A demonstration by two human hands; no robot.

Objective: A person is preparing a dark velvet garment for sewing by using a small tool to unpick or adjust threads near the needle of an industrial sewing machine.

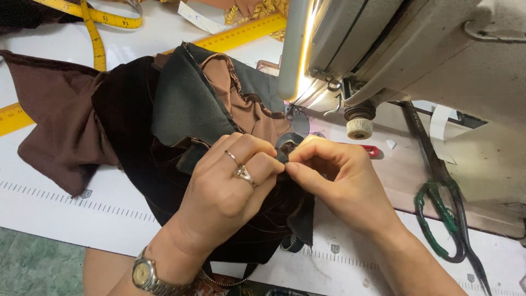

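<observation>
The dark brown garment (126, 115) spreads under and beyond the left hand (230, 181), which pinches its edge. The right hand (339, 175), just beside it, pinches the zipper (286, 143) between both hands' fingertips.

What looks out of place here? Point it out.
Nothing is spilled or damaged. The large scissors lie on the sewing machine bed. Both hands, left and right, pinch the dark brown garment at its zipper, bunched unevenly.
</observation>
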